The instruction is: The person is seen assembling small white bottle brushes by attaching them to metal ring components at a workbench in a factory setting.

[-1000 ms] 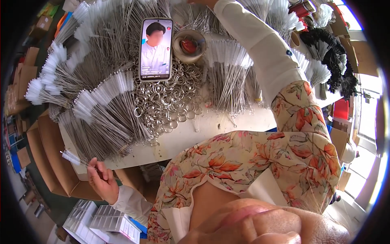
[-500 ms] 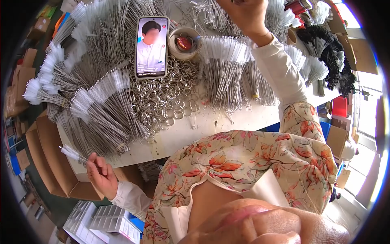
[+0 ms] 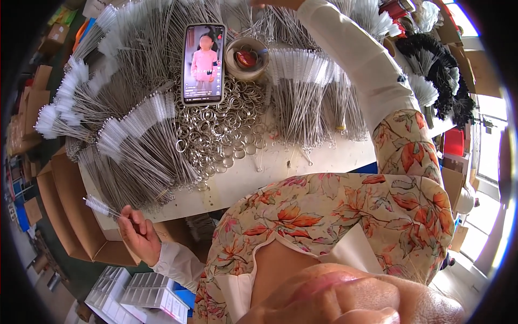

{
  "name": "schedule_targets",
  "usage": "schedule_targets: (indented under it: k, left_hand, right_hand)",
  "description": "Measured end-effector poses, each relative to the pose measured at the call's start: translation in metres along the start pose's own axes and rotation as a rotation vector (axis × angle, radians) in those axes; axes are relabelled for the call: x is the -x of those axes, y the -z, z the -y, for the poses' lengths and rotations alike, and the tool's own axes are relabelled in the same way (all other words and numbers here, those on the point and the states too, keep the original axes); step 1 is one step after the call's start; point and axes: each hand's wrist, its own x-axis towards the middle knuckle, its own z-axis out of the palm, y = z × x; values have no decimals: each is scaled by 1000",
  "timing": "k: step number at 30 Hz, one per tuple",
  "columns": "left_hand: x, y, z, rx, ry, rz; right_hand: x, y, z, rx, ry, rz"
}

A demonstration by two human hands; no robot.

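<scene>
At the table's near left edge, my left hand (image 3: 140,236) is closed on the thin wire stem of a small white-bristled tube brush (image 3: 99,206), whose head points left. My right arm stretches far across the table, and my right hand (image 3: 280,3) shows only in part at the upper edge, over wire brushes, its fingers mostly cut off. A fan of brushes (image 3: 143,140) lies nearest my left hand. Beside it spreads a heap of metal split rings (image 3: 218,129). More brushes (image 3: 305,97) lie in a row right of the rings.
A phone (image 3: 204,65) with a lit screen leans behind the rings. Next to it stands a round bowl (image 3: 246,58) with a red item inside. Black-bristled brushes (image 3: 431,70) lie at the far right. Cardboard boxes (image 3: 70,216) and white plastic trays (image 3: 145,294) stand left of the table (image 3: 232,189).
My right hand has moved left and farther off along the upper edge, mostly leaving the picture. The left hand keeps hold of the brush. The phone's picture has changed.
</scene>
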Motion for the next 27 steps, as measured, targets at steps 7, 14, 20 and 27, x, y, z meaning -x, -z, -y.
schedule_targets:
  k: [7,14,20,27]
  left_hand:
    - [0,5,2,-14,17,0]
    - [-4,3,8,30,37,36]
    - [-3,16,7,19,51,81]
    - [2,-6,10,1,71,-67]
  right_hand:
    - [-18,13,34,-189,-389,-66]
    - [-25,-27,-18,43,77,101]
    - [-10,-2,44,-115,-243,-309]
    - [29,93,57,-313,-107,-841]
